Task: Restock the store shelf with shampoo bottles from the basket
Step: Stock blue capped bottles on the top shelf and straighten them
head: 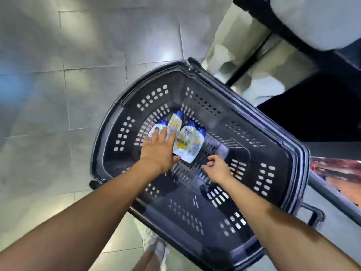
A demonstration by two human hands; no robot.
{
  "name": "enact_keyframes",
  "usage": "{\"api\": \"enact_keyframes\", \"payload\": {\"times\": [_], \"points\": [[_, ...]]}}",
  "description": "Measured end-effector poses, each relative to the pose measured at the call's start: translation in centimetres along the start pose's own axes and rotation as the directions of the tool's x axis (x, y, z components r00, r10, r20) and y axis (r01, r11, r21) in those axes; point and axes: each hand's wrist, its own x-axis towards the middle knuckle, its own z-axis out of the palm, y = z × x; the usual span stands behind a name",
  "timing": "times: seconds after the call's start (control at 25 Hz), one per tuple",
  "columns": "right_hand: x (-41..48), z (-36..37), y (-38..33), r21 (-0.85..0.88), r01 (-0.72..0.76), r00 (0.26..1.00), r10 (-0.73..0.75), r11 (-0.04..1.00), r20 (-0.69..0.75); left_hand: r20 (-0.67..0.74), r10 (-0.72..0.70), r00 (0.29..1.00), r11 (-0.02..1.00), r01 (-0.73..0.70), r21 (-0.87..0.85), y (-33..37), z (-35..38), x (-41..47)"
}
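Reaching into a dark perforated plastic basket (259,151), my left hand (158,151) rests flat on white-and-blue shampoo bottles (188,138). My right hand (219,169) hovers nearby, loosely curled, empty.

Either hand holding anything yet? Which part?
Nothing held. Left hand lies flat on the white, blue-capped shampoo bottles in the dark plastic basket; right hand hovers, loosely curled.

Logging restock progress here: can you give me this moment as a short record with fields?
basket: dark plastic, perforated walls
shampoo bottles: four white-and-blue ones, lying flat in the basket
left hand: fingers straight, on the two leftmost bottles
right hand: loosely curled over the basket bottom, holding nothing
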Motion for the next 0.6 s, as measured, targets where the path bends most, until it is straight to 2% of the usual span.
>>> {"api": "enact_keyframes", "payload": {"times": [0.12, 0.32, 0.4, 0.52, 0.6], "points": [[5.7, 3.0, -0.7, 0.085, -0.041, 0.998, 0.044, 0.995, -0.035, 0.064, -0.071, 0.995, 0.997, 0.068, 0.044, -0.2, 1.0, 2.8], [11.0, 5.6, -2.8, 0.185, -0.155, 0.978, 0.177, 0.971, -0.110, 0.046, -0.106, 0.993, 0.994, 0.105, 0.010, -1.4, 2.0, 4.5], [12.0, 5.8, -2.8, 0.209, -0.169, 0.968, 0.202, 0.963, -0.150, -0.004, -0.083, 0.997, 0.997, 0.083, -0.007, -1.2, 1.9, 4.6], [12.0, 5.6, -1.9, 0.197, -0.168, 0.972, 0.195, 0.966, -0.131, -0.093, -0.027, 0.995, 0.999, 0.029, 0.016, -0.6, 1.8, 5.0], [10.8, 5.1, -0.5, 0.207, -0.190, 0.972, 0.214, 0.960, -0.100, -0.082, -0.025, 0.996, 0.999, 0.026, 0.019, 0.1, 1.7, 6.0]]}}
